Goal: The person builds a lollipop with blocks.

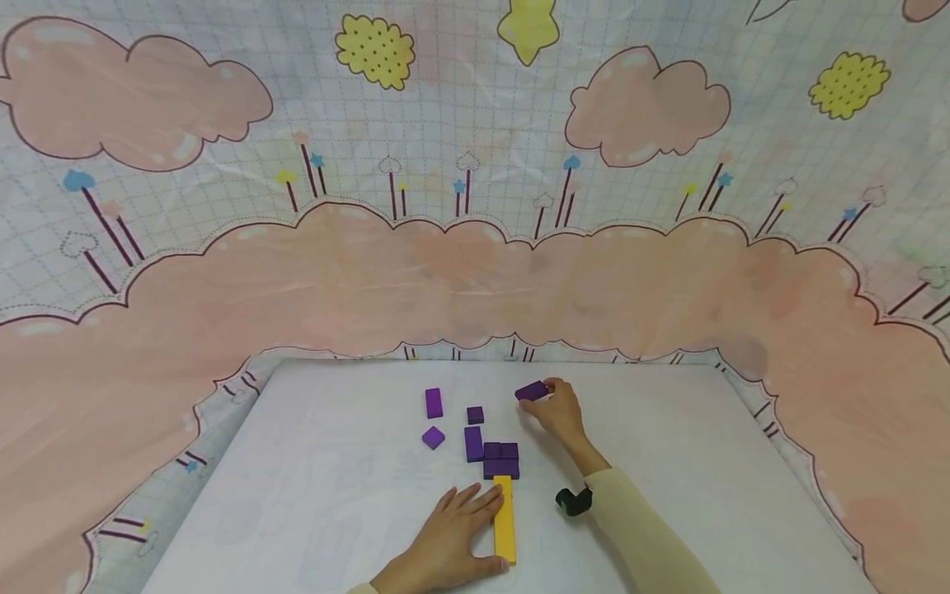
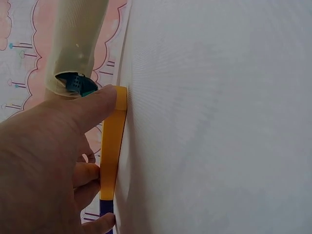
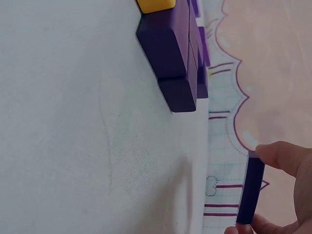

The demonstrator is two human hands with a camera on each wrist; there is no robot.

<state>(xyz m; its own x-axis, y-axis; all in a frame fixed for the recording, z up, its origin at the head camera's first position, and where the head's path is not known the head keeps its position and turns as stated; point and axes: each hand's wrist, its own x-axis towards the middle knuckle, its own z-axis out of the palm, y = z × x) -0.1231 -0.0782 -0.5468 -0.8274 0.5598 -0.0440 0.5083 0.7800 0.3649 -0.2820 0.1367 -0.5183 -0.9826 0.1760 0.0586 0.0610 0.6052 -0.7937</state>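
Observation:
In the head view my right hand (image 1: 560, 410) pinches a dark purple rectangular block (image 1: 530, 391) by its ends, thumb against fingers, toward the back of the table. The right wrist view shows that purple block (image 3: 250, 187) between thumb and fingertips. My left hand (image 1: 454, 540) lies with spread fingers along a long yellow block (image 1: 504, 521), thumb at its near end and a fingertip by its far end. Beyond the yellow block, a cluster of dark purple blocks (image 1: 501, 469) sits right at its far end: two small ones behind a longer one.
A purple oblong block (image 1: 473, 444) stands left of the cluster, with a small cube (image 1: 475, 415) behind it. Further left lie a brighter purple block (image 1: 434, 403) and a turned cube (image 1: 434, 437). A dark device (image 1: 574, 502) is at the right sleeve. Patterned cloth surrounds the white table (image 1: 334, 462).

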